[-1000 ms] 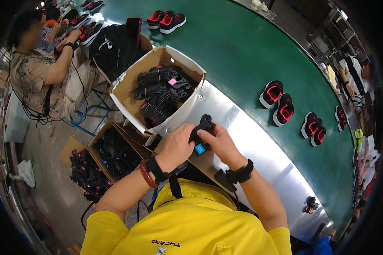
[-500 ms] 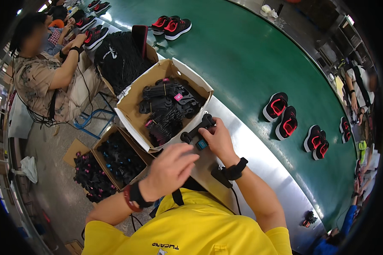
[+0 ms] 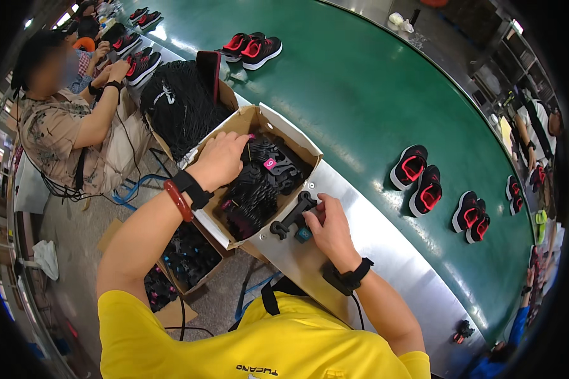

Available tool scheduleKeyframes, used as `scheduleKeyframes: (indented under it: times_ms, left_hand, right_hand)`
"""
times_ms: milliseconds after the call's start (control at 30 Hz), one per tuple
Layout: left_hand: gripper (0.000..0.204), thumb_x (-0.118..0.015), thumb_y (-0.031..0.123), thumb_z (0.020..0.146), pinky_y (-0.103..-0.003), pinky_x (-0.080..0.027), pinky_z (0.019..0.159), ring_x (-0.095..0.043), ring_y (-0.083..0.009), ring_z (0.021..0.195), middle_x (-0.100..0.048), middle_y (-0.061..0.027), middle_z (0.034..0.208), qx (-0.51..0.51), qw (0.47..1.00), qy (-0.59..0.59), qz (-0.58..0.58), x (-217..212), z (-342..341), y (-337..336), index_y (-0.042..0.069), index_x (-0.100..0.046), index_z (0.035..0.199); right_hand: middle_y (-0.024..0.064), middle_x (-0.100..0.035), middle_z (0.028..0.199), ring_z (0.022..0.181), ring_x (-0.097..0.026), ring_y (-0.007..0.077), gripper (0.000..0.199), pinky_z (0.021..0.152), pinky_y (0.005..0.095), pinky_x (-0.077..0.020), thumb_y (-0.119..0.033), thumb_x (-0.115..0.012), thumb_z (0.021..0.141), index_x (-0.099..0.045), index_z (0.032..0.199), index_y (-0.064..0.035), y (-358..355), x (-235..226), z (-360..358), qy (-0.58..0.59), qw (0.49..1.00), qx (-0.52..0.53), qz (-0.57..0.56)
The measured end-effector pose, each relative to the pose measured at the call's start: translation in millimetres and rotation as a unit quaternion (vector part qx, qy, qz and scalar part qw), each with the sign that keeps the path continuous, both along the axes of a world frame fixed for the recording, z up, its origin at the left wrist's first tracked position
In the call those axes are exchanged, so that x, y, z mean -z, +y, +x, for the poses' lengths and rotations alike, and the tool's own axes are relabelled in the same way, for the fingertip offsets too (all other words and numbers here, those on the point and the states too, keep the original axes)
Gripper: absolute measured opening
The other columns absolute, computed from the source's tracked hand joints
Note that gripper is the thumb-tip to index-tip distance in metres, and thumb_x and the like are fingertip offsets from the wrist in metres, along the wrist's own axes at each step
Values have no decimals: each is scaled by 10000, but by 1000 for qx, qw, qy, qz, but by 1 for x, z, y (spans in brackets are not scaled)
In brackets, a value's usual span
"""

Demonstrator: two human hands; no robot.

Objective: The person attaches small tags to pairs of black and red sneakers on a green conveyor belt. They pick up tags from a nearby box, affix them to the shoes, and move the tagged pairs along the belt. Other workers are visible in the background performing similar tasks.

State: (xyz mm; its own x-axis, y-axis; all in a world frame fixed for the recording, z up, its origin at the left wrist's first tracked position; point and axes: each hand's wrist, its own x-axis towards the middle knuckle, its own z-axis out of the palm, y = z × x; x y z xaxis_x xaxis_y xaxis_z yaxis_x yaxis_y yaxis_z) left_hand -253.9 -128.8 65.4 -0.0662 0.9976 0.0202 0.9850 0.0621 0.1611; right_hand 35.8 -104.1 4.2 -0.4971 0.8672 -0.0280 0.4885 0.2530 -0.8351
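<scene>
My left hand reaches over the near-left wall of a white-edged cardboard box. Its fingers are bent together at the stacked black plastic hangers inside, beside a small pink tag; the hand's underside is hidden. On the metal tabletop, just right of the box, lies a separate black plastic hanger with hooked ends. My right hand is curled against that hanger, thumb by its middle and forefinger by its far end. A small blue tag sits below the thumb.
A box of black laces stands beyond the hanger box. Below left is another carton with black, blue-tagged pieces. Black-and-red shoes stand in pairs on the green belt. A co-worker sits at left, handling a shoe.
My left hand has gone from beside my right hand to inside the box, up and to the left. My right hand stays by the hanger on the tabletop. The view has shifted slightly.
</scene>
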Motion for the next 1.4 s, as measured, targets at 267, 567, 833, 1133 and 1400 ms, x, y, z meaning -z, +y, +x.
scheduleKeyframes:
  times_ms: [267, 567, 833, 1133, 1400]
  left_hand:
    - [509, -660, 85, 827, -443, -463, 917, -595, -371, 1043, -607, -182, 1107, -18, 996, 41, -82, -1, 1, 7, 53, -524, 1317]
    - [434, -489, 121, 946, -406, -554, 834, -617, -196, 865, -594, -91, 1070, -139, 628, -765, 8, -62, 12, -22, 52, -439, 1372]
    - [484, -555, 27, 836, -365, -563, 697, -644, -211, 689, -630, -127, 896, -36, 612, -738, -281, -90, 138, -57, 41, -430, 1304]
    - [665, -748, 132, 817, -362, -453, 991, -563, -241, 1151, -557, -153, 1244, 157, 836, -466, -241, -43, 245, -72, -22, -403, 1365]
    - [740, -792, 126, 679, -461, -492, 782, -571, -410, 946, -575, -214, 1038, 255, 940, -224, 32, -14, 339, -70, -25, -435, 1309]
  right_hand:
    - [113, -631, 1012, 814, -596, 172, 444, 731, 304, -510, -73, -690, 858, -512, 1257, 9, 1, 2, 14, 40, 998, 5, -40]
    - [119, -631, 1048, 888, -616, 199, 363, 791, 314, -517, -96, -642, 895, -542, 1230, 3, 9, -4, 26, 128, 980, 35, -151]
    - [104, -550, 1275, 1121, -530, 163, 565, 922, 311, -464, -152, -586, 935, -373, 1453, -84, 18, -97, 74, 370, 903, -108, -191]
    - [39, -639, 860, 795, -583, 117, 226, 749, 286, -486, -229, -672, 872, -637, 998, -46, -29, -93, 159, 140, 958, -12, -250]
    - [25, -600, 769, 715, -574, 129, 316, 674, 265, -485, -303, -602, 932, -608, 997, 6, -39, -58, 210, 198, 915, 180, -301]
